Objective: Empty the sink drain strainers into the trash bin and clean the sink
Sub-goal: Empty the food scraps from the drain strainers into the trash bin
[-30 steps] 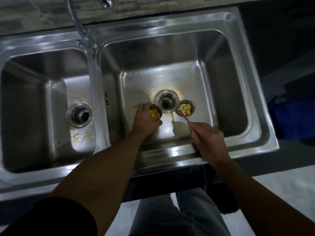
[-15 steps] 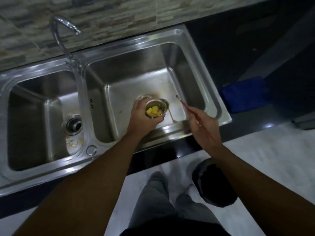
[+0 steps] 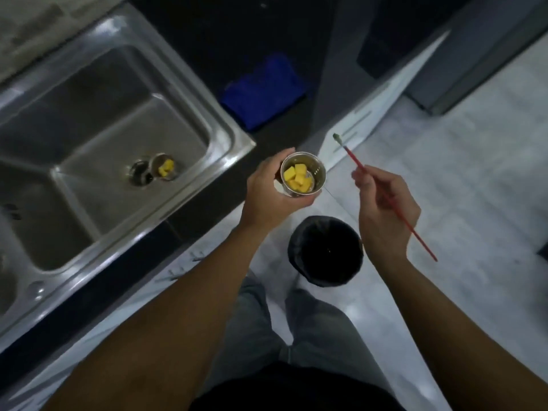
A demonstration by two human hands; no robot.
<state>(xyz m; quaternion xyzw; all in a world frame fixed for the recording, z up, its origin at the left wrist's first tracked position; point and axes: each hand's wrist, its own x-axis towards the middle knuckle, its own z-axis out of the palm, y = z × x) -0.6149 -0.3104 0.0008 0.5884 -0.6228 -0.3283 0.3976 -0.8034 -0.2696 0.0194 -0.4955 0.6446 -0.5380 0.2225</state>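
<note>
Strainer (image 3: 303,175) is sitting upright in the left hand (image 3: 267,194), whose fingers are curling round its steel wall from the side. In the head view it is hanging over the floor, past the sink (image 3: 234,137) edge and just short of the bin (image 3: 326,253) standing below. Yellow chunks (image 3: 296,178) are lying loose inside. The cup is looking light, rigid and probably wet, so likely slippery. Gripping round the wall is giving the surest hold, though damp bits may be clinging when it gets tipped. The right hand (image 3: 385,212) is pinching a thin red stick (image 3: 355,160) between thumb and fingers, greenish tip pointing away. It is looking light and a little springy, fit for scraping. A second strainer (image 3: 164,167), also carrying yellow chunks, is resting in the basin just beside the open drain (image 3: 139,173).

The palm is hiding the held cup's underside and holes. The bin's inside is showing too dark to tell what it holds. The stick's tip is too small to tell brush from pick. The frame edge is cutting off the other basin, and blur is smearing the blue cloth (image 3: 264,90) on the counter.
</note>
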